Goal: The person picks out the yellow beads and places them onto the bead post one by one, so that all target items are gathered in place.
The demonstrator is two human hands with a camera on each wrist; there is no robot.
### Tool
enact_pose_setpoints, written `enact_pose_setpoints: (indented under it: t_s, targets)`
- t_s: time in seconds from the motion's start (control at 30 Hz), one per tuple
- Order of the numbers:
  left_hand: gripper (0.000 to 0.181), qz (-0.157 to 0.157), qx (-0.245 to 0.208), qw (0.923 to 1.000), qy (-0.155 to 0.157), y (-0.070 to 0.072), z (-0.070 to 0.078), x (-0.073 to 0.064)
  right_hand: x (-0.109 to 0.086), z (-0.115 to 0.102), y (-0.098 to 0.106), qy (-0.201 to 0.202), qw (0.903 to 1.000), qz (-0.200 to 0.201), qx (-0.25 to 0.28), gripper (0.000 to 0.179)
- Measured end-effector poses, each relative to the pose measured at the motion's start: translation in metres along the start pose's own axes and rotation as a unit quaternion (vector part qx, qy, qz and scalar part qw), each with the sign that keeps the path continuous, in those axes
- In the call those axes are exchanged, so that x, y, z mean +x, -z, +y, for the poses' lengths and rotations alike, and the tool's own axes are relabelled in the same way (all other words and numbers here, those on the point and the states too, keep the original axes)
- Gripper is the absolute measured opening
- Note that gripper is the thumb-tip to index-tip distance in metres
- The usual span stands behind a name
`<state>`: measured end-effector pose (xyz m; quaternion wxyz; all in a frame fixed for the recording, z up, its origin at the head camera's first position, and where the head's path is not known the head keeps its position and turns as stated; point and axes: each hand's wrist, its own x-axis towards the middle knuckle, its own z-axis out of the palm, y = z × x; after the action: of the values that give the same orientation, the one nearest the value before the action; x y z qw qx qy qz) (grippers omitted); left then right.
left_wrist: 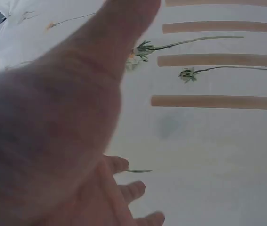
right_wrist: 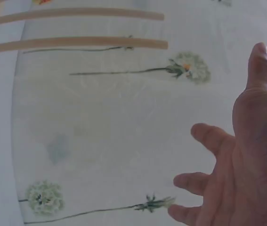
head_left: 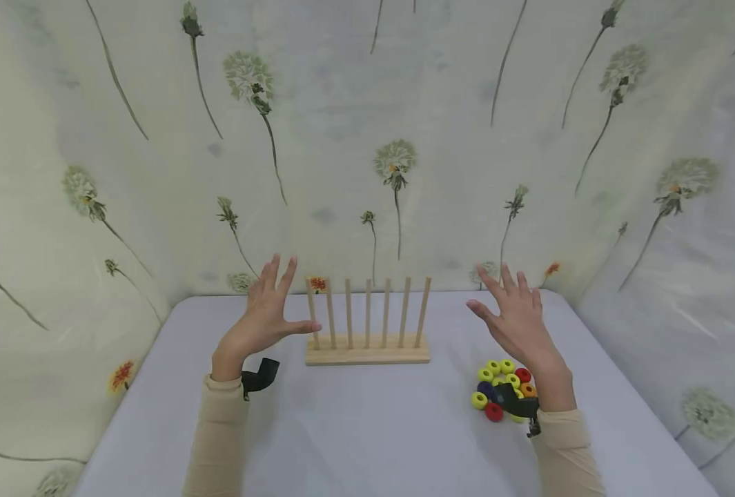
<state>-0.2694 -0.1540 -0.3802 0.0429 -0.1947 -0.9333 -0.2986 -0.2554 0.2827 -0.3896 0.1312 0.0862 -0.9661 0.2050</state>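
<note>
A wooden rack point(head_left: 367, 355) with a row of several upright pegs point(head_left: 368, 314) stands toward the back of the table. Left of it my left hand point(head_left: 266, 314) is raised with fingers spread, its thumb overlapping the leftmost peg in the head view. My right hand point(head_left: 519, 324) is held up on the other side, fingers apart and holding nothing. Below that hand lies a cluster of yellow, red, orange and dark blue rings point(head_left: 485, 373), partly hidden by the wrist camera. The left wrist view shows the left palm point(left_wrist: 91, 197) beside the pegs; the right wrist view shows the right fingers point(right_wrist: 194, 182) spread.
The white table point(head_left: 367, 428) reaches back to a cloth backdrop point(head_left: 330, 138) printed with dandelions, which also hangs along both sides. A black wrist camera point(head_left: 261, 376) sits at the left wrist, and another camera point(head_left: 516, 402) at the right wrist.
</note>
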Motion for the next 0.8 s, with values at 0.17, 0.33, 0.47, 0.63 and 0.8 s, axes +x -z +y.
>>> enact_pose_setpoints:
  t_s: [0.17, 0.33, 0.47, 0.63, 0.8]
  targets:
    - [0.119, -0.074, -0.139, 0.9872, -0.024, -0.008, -0.032, 0.008, -0.002, 0.028, 0.004, 0.014, 0.9973, -0.025, 0.067, 0.069]
    - [0.110, -0.156, -0.253, 0.9541, -0.040, -0.027, -0.075, 0.015, -0.009, 0.053, 0.005, 0.016, 0.9913, -0.044, 0.123, 0.066]
    - [0.103, -0.179, -0.302, 0.9355, -0.039, -0.051, -0.106, 0.020, -0.016, 0.073, -0.001, 0.005, 0.9854, -0.055, 0.161, 0.066]
    - [0.095, -0.195, -0.292, 0.9362, 0.001, -0.079, -0.125, 0.023, -0.023, 0.106, -0.015, -0.017, 0.9770, -0.092, 0.191, 0.062]
    - [0.096, -0.207, -0.261, 0.9424, 0.030, -0.093, -0.125, 0.024, -0.028, 0.134, -0.033, -0.041, 0.9703, -0.114, 0.209, 0.058]
